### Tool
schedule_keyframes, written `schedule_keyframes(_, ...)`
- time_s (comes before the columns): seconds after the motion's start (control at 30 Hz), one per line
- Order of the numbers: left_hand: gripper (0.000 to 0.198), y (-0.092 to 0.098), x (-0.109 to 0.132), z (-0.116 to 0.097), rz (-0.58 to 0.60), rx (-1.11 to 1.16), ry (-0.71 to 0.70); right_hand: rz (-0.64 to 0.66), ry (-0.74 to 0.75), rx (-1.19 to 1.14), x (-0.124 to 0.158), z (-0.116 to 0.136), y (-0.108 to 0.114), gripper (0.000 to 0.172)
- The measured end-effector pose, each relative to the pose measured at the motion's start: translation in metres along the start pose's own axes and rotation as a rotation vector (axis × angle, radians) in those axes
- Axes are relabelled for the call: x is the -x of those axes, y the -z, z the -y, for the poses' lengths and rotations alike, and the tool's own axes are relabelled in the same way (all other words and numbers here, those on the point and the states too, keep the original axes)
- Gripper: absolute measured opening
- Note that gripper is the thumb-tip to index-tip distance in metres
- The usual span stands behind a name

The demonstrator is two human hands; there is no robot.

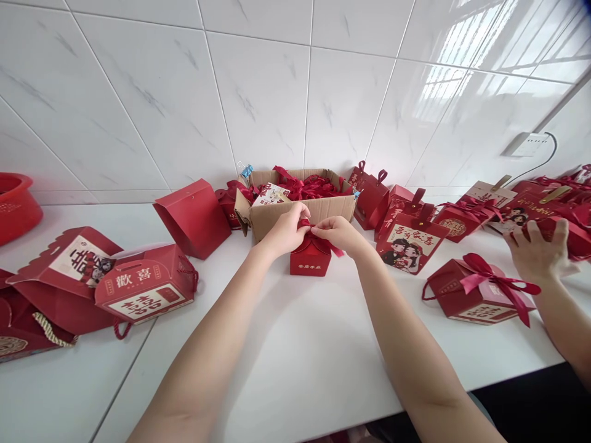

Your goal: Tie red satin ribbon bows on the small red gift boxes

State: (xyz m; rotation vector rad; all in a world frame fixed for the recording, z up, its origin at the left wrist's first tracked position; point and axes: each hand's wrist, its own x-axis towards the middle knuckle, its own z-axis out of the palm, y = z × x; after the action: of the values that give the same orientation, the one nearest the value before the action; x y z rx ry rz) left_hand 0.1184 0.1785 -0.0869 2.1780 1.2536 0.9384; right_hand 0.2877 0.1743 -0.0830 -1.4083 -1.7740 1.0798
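Note:
A small red gift box (309,264) with gold lettering stands upright on the white table in front of me. Red ribbon (336,250) is gathered at its top, one tail hanging to the right. My left hand (292,229) pinches the ribbon from the left, thumb and fingers pressed together. From the right, my right hand (340,234) pinches the same ribbon, its fingertips close to the left ones. The knot or bow itself is partly hidden by my fingers. Just behind the box sits a cardboard carton (277,215) filled with red ribbons.
Red boxes (145,283) and a plain red bag (194,218) stand at left, by a red basin (17,206). At right are a ribbon-tied box (475,292), a picture-card bag (410,243) and another person's hand (540,252). A tiled wall (263,92) closes off the back.

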Motion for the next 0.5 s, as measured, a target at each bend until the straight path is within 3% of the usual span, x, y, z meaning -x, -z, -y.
schedule_keyframes(0.2,0.018,-0.0031,-0.0004,-0.0010,-0.015,-0.028,-0.040,0.051,0.001,-0.011,0.0003,0.0004,-0.0008,0.033)
schedule_keyframes(0.5,0.010,0.0062,0.0002,-0.0021,-0.066,-0.128,-0.032,0.067,-0.009,-0.125,-0.0049,-0.0080,-0.0005,0.024)
